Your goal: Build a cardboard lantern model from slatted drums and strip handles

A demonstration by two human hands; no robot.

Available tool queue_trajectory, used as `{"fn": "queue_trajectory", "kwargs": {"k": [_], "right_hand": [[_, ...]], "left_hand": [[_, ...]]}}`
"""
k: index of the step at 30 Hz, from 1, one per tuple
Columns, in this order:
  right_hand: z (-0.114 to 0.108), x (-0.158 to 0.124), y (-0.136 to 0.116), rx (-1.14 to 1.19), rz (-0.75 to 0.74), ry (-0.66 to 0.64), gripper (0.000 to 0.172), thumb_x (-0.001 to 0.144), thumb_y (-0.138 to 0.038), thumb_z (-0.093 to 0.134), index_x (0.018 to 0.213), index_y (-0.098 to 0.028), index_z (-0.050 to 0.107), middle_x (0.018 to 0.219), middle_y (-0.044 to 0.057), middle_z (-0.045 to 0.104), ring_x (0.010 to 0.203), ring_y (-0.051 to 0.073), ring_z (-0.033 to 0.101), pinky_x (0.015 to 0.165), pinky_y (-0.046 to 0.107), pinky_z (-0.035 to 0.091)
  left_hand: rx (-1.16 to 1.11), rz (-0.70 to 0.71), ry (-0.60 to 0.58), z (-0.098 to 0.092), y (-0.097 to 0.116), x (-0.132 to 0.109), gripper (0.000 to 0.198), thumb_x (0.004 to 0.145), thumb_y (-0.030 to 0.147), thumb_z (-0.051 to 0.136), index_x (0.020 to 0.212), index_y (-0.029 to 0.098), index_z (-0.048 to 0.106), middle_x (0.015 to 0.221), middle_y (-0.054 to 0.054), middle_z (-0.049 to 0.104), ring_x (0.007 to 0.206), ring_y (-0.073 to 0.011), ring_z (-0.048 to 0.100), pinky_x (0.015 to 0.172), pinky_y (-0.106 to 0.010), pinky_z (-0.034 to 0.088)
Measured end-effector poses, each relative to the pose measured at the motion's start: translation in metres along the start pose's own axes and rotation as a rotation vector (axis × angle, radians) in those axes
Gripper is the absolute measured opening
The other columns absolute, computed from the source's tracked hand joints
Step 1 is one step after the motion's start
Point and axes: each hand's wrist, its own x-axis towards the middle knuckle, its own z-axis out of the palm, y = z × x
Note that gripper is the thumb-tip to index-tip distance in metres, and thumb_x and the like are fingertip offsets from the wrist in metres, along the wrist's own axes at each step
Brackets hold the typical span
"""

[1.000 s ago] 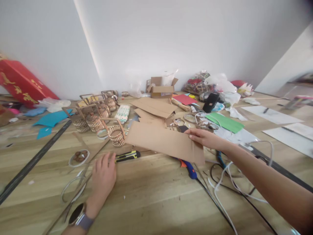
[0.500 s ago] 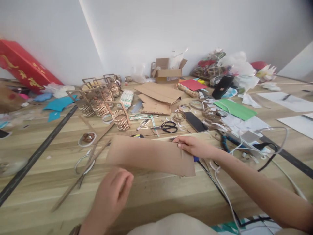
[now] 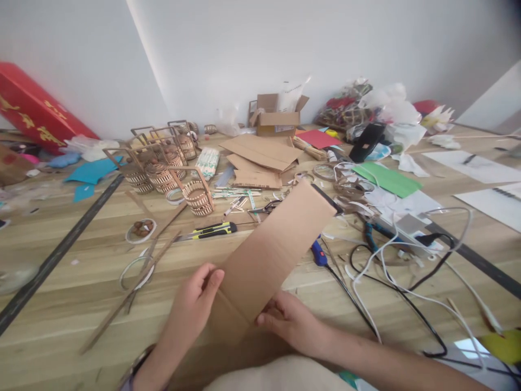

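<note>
A long strip of brown cardboard (image 3: 277,244) is held up at a slant over the table, its far end pointing up and right. Near its lower end a crease runs across it, and the part below bends down. My left hand (image 3: 195,298) grips the left edge by the crease, thumb on the face. At the lower right edge, my right hand (image 3: 291,320) pinches the strip with thumb and fingers. A yellow-and-black utility knife (image 3: 214,230) lies beyond my left hand. The strip partly covers the scissors (image 3: 272,206) and a phone (image 3: 325,198).
Small woven baskets (image 3: 197,196) with handles stand at the back left. Flat cardboard pieces (image 3: 260,152) lie behind the strip. A blue-handled corded tool (image 3: 318,253), a power strip (image 3: 419,239) and tangled cables spread on the right. Thin wooden strips (image 3: 126,298) lie at left.
The cardboard has swung from lying crosswise to a steep slant, nearer my body. My right hand has moved down to its near end; my left hand has taken hold. The utility knife is uncovered.
</note>
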Motion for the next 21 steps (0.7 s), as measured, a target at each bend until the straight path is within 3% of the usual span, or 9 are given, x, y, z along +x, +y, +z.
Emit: {"fn": "queue_trajectory", "kwargs": {"k": [3, 8, 12, 15, 18, 21], "right_hand": [[-0.017, -0.006, 0.002, -0.337, -0.011, 0.000, 0.013, 0.088, -0.025, 0.055, 0.091, -0.019, 0.066, 0.093, 0.007, 0.072, 0.087, 0.021, 0.066, 0.080, 0.034, 0.052], [-0.069, -0.018, 0.016, -0.814, -0.139, 0.206, 0.026, 0.096, -0.028, 0.043, 0.085, -0.021, 0.065, 0.084, 0.007, 0.070, 0.081, 0.023, 0.065, 0.076, 0.036, 0.050], [-0.103, -0.027, 0.029, -1.045, -0.114, 0.430, 0.029, 0.097, -0.033, 0.041, 0.086, -0.021, 0.066, 0.086, 0.009, 0.071, 0.083, 0.025, 0.065, 0.077, 0.040, 0.050], [-0.113, -0.029, 0.037, -1.229, -0.030, 0.591, 0.032, 0.094, -0.039, 0.045, 0.096, -0.018, 0.069, 0.097, 0.014, 0.069, 0.091, 0.031, 0.064, 0.083, 0.045, 0.050], [-0.116, -0.028, 0.045, -1.289, 0.147, 0.648, 0.044, 0.091, -0.044, 0.047, 0.118, -0.015, 0.064, 0.106, 0.017, 0.065, 0.093, 0.034, 0.064, 0.081, 0.047, 0.051], [-0.119, -0.025, 0.056, -1.193, 0.250, 0.640, 0.048, 0.092, -0.041, 0.043, 0.130, -0.016, 0.057, 0.108, 0.015, 0.065, 0.089, 0.031, 0.067, 0.077, 0.044, 0.053]], "left_hand": [[0.138, 0.002, 0.054, -0.023, -0.021, 0.015, 0.051, 0.084, 0.066, 0.035, 0.062, 0.021, 0.049, 0.058, 0.001, 0.053, 0.061, -0.0185, 0.051, 0.056, -0.027, 0.039], [0.274, 0.019, 0.040, -0.045, -0.056, 0.033, 0.050, 0.086, 0.062, 0.035, 0.058, 0.021, 0.041, 0.056, 0.002, 0.050, 0.061, -0.0166, 0.047, 0.056, -0.025, 0.033], [0.348, 0.043, -0.055, -0.040, -0.064, 0.042, 0.050, 0.086, 0.062, 0.031, 0.057, 0.022, 0.035, 0.054, 0.003, 0.043, 0.059, -0.0158, 0.044, 0.055, -0.026, 0.030], [0.397, 0.087, -0.097, -0.034, -0.064, 0.050, 0.049, 0.087, 0.060, 0.029, 0.058, 0.022, 0.032, 0.055, 0.002, 0.042, 0.059, -0.0158, 0.043, 0.056, -0.027, 0.030], [0.421, 0.107, -0.105, -0.029, -0.066, 0.057, 0.047, 0.089, 0.057, 0.027, 0.059, 0.022, 0.031, 0.058, 0.001, 0.047, 0.061, -0.0164, 0.046, 0.058, -0.028, 0.031], [0.463, 0.110, -0.115, -0.027, -0.069, 0.061, 0.045, 0.092, 0.051, 0.027, 0.059, 0.022, 0.032, 0.060, 0.000, 0.051, 0.062, -0.0167, 0.048, 0.059, -0.028, 0.033]]}}
